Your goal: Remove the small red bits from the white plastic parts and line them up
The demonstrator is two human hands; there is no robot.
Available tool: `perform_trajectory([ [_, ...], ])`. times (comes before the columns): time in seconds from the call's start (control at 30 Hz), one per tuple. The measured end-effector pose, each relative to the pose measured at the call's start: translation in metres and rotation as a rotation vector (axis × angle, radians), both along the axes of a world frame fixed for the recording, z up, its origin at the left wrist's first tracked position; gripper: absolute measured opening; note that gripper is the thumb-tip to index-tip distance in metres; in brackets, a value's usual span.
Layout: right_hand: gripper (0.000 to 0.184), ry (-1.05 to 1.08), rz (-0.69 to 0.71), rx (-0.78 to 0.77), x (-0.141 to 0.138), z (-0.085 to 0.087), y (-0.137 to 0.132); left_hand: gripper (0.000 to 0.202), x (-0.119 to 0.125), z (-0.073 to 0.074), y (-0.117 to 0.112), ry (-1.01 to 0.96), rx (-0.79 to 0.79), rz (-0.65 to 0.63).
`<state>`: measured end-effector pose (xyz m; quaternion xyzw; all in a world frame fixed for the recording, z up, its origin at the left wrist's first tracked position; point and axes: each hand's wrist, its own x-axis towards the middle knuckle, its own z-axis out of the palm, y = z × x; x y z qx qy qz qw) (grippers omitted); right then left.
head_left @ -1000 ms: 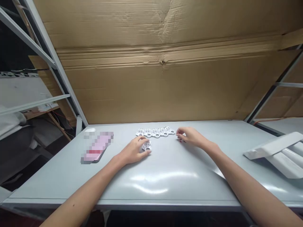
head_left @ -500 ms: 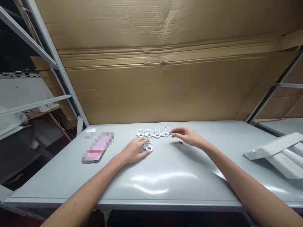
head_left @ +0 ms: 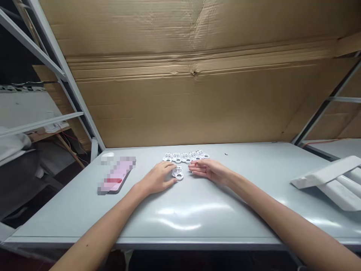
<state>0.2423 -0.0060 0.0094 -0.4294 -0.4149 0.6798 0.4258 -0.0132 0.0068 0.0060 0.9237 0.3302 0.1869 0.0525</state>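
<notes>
On the grey table (head_left: 197, 210) a single white plastic part (head_left: 178, 173) with a round hole lies just in front of a row of several like parts (head_left: 184, 157). My left hand (head_left: 158, 178) rests on the table, with thumb and forefinger closed on that single part's left side. My right hand (head_left: 207, 170) lies flat right of the part, fingers stretched out towards it and tips almost touching it, holding nothing I can see.
A pink blurred flat object (head_left: 117, 175) lies at the left, a small white thing (head_left: 107, 154) behind it. White long profiles (head_left: 329, 180) lie at the right edge. A tiny dark bit (head_left: 226, 154) lies behind my right hand. A cardboard wall (head_left: 191, 94) closes the back.
My right hand moved left from beside the row's right end to the single part, its fingers now stretched out. The small red bit it set down is out of sight. The left hand barely moved.
</notes>
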Motion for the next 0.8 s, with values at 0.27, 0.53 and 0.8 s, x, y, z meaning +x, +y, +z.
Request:
perform_trajectory([
  [0.27,0.009,0.078,0.009,-0.003,-0.001,0.005,-0.001,0.032,-0.008,0.010,-0.001,0.019,0.025,-0.068],
  [0.53,0.011,-0.025,0.043,0.092,-0.002,0.000,-0.002,0.048,-0.008,0.007,-0.006,0.110,-0.096,-0.106],
  [0.8,0.033,-0.359,-0.042,0.441,-0.003,-0.003,0.001,0.058,0.001,0.003,-0.016,0.153,-0.135,-0.091],
])
